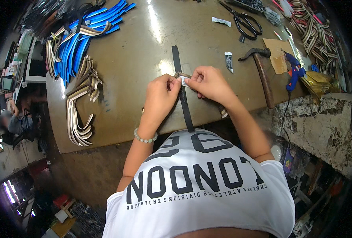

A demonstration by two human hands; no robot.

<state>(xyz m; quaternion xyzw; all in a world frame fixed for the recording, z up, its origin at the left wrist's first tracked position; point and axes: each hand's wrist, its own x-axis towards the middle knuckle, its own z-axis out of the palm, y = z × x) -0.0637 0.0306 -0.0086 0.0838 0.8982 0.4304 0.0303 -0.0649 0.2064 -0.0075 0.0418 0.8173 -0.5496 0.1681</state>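
Note:
My left hand (161, 95) and my right hand (210, 84) meet over the middle of the table, fingers pinched. Between them they grip a brown-and-tan striped strap (186, 75), with a small white label (183, 81) at their thumbs. Most of the strap is hidden by the hands; a striped end (223, 112) hangs near the table's front edge below my right wrist. A long flat black strip (186, 113) lies beneath the hands, running from the table toward my shirt.
Blue straps (71, 55) and striped straps (77, 115) are piled at the left. To the right are a hammer (263, 75), black scissors (244, 23), a small tube (228, 62), cardboard (275, 55) and a blue glue gun (293, 73) with a cord. More striped straps (314, 35) lie at far right.

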